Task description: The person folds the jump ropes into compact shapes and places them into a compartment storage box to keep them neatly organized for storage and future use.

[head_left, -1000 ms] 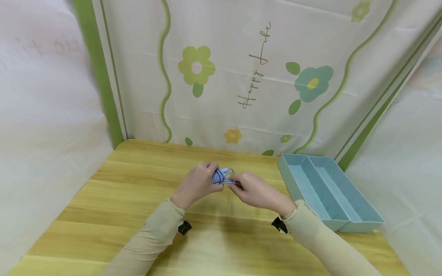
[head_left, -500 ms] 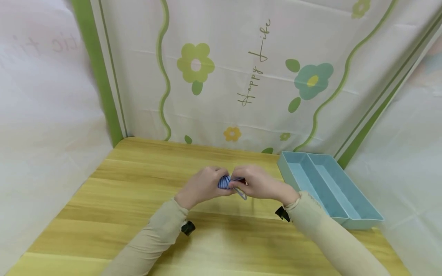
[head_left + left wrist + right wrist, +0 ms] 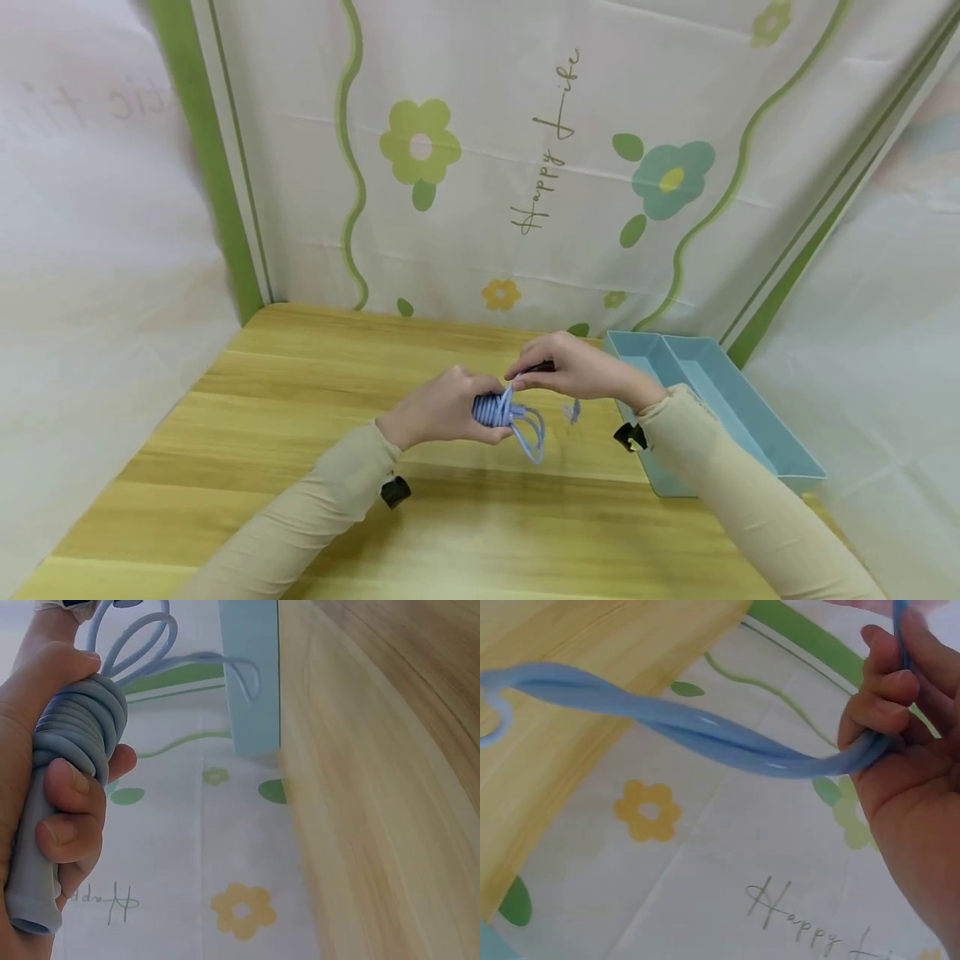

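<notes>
My left hand (image 3: 446, 408) grips a blue-grey jump rope (image 3: 492, 410), its cord wound in tight coils. In the left wrist view the fingers curl round the coils and a smooth tubular handle (image 3: 31, 847). Loose cord loops (image 3: 534, 437) hang from the bundle's right side. Just above and to the right, my right hand (image 3: 573, 367) pinches a stretch of the cord drawn up from the coils. A doubled, twisted length of cord (image 3: 705, 739) trails out of that hand in the right wrist view, and its end dangles below the hand in the head view.
Two light blue trays (image 3: 670, 479) stand side by side at the right of the wooden table (image 3: 225, 467), partly behind my right forearm. A white curtain with printed flowers (image 3: 420, 146) closes off the back, and pale cloth hangs on both sides.
Both hands met closely at the bundle half a second ago. Since then my right hand has moved up and right, drawing cord with it; loops now show beside the coils. My left hand has stayed nearly in place.
</notes>
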Demonstrator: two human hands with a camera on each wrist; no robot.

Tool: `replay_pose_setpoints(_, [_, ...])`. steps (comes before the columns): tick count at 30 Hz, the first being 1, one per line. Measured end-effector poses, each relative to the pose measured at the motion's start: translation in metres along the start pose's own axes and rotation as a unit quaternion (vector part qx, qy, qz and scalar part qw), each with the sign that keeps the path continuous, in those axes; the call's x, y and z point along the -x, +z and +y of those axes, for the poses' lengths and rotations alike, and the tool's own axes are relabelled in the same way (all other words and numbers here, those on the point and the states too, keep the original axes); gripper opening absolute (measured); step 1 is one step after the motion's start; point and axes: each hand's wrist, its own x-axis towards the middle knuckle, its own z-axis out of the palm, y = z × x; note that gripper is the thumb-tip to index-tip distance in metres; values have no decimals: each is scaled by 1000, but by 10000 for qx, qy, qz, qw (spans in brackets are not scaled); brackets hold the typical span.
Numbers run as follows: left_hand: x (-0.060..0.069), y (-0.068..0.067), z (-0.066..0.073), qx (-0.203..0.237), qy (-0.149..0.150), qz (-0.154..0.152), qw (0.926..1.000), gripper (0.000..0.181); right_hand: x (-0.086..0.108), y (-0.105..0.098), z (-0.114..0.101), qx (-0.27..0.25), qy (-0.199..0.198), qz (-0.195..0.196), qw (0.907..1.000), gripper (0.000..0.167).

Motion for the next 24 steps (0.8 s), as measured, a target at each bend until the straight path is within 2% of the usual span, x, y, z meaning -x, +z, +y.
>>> replay_pose_setpoints(3, [1, 1, 0, -88, 87, 30, 9999, 34, 2, 4, 9, -134, 323, 206, 9992, 11])
replay_pose_setpoints(7, [1, 3, 1, -411, 245, 119, 9988, 40, 7, 12, 23, -410, 692, 297, 9963, 10])
replay_pose_setpoints(10, [2, 3, 1, -589, 307, 178, 9976, 43, 10, 17, 30, -609, 649, 268, 9957, 12])
replay_pose_setpoints(14, [4, 2, 1, -687, 321, 300, 9967, 43, 11, 22, 34, -716, 366, 321, 9962, 18])
replay_pose_setpoints(17, [6, 2, 0, -680, 380, 439, 9960, 45, 11, 24, 35, -746, 316, 383, 9960, 20])
replay_pose_setpoints(20, [7, 3, 1, -591, 533, 585, 9951, 56, 11, 26, 36, -740, 425, 484, 9952, 17])
replay_pose_setpoints(24, [6, 4, 0, -84, 690, 814, 9943, 62, 13, 28, 40, -854, 699, 539, 9924, 17])
